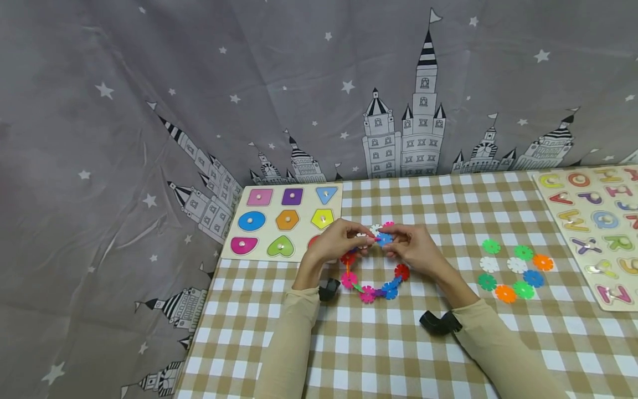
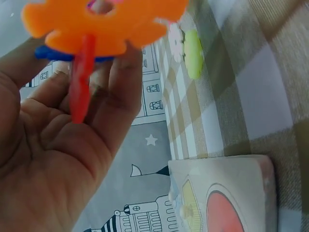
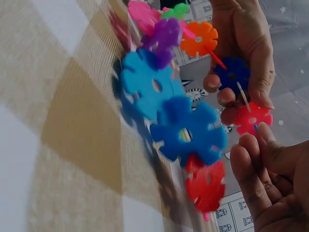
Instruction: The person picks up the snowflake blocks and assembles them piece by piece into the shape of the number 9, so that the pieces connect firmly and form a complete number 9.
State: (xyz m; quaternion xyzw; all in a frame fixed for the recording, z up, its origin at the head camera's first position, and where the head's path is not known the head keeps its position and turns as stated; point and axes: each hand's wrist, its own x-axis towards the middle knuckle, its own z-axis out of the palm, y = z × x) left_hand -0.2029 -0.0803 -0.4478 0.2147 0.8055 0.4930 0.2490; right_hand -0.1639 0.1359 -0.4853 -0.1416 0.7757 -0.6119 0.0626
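Pink disc (image 3: 246,122) pinched in my left hand (image 1: 333,240), blue disc (image 1: 384,240) in my right hand's (image 1: 417,249) fingertip grip, I'm apparently joining the disc chain's (image 1: 368,294) far side; next calls for careful alignment, steady pushing. Loose discs (image 1: 516,265) lie rightward on the bench (image 1: 374,354).

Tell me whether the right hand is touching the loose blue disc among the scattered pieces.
Apart. The head view shows it: checkered tablecloth is visible between the right hand and the loose blue disc.

Discs (image 3: 203,135) look smooth plastic, the tablecloth (image 1: 379,346) woven.
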